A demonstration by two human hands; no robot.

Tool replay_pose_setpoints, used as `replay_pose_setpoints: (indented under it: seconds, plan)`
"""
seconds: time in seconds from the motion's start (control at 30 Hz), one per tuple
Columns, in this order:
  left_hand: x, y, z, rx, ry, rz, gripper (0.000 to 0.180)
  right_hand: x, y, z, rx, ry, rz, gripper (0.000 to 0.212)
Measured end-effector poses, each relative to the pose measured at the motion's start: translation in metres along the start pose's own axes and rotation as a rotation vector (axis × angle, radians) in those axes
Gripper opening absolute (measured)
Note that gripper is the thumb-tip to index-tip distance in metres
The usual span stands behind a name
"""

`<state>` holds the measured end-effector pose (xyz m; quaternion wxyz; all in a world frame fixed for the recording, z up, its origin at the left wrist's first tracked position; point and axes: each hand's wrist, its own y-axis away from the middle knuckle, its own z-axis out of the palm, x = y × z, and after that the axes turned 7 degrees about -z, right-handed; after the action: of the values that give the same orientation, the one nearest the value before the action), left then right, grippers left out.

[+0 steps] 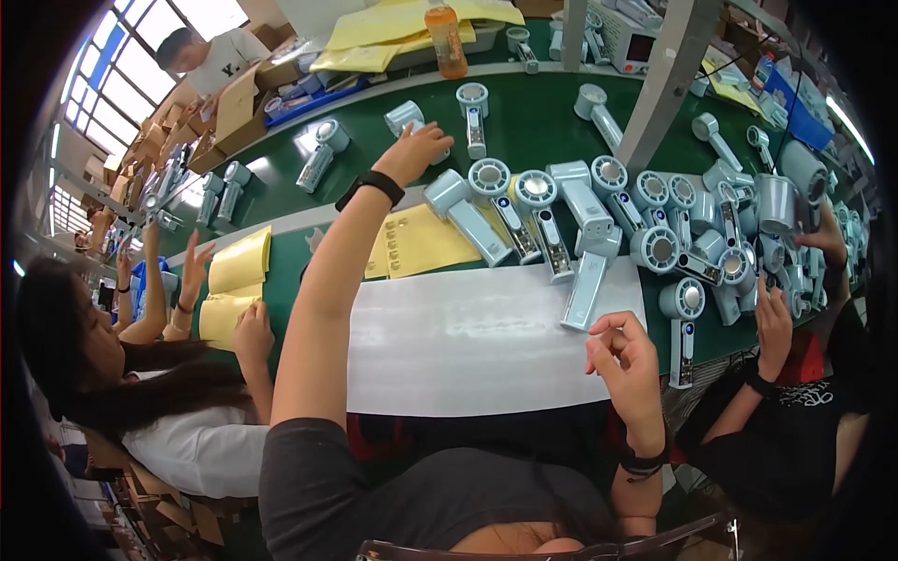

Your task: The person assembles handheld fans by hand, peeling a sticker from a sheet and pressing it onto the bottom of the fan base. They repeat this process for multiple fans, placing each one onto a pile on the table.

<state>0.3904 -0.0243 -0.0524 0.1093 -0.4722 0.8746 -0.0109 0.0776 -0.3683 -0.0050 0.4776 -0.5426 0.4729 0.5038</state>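
My left hand (416,154) is stretched far across the green table, its fingers over the handle of a pale blue handheld fan (404,116); the palm side is hidden. My right hand (625,360) hovers at the right edge of a white sheet (468,346), fingers loosely curled and apart, holding nothing. Just beyond it lies another handheld fan (586,288), its handle end over the sheet. A row of similar fans, several with exposed circuitry in the handle (554,245), lies along the sheet's far side. One more handheld fan (472,117) lies right of my left hand.
Fans are heaped at the right (734,224), where a co-worker's hands (774,323) work. A grey metal post (669,89) rises beyond the row. Yellow paper (430,241) lies past the sheet. Another person (196,425) sits at left. An orange bottle (446,42) stands at the back.
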Motion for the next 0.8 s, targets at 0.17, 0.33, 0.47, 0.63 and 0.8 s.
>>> replay_pose_setpoints:
  seconds: [0.17, 0.33, 0.47, 0.63, 0.8]
  plan:
    - [0.035, -0.059, -0.022, -0.102, 0.232, -0.207, 0.058, -0.006, 0.003, 0.023, -0.05, 0.142, 0.023, 0.012]
    - [0.054, -0.077, -0.008, 0.103, -0.053, -0.021, 0.042, 0.0, 0.0, 0.063, -0.304, 0.282, -0.037, 0.013]
    - [0.049, -0.075, -0.024, 0.337, -0.361, 0.166, 0.044, 0.005, 0.004, 0.074, -0.344, 0.303, -0.045, 0.015]
    - [0.043, -0.012, -0.102, 0.683, 0.262, -0.248, 0.035, 0.008, 0.007, 0.085, -0.395, 0.289, -0.045, 0.014]
    - [0.097, 0.152, -0.216, 1.121, 0.834, -0.568, 0.038, 0.02, 0.012, 0.128, -0.535, 0.395, -0.328, 0.016]
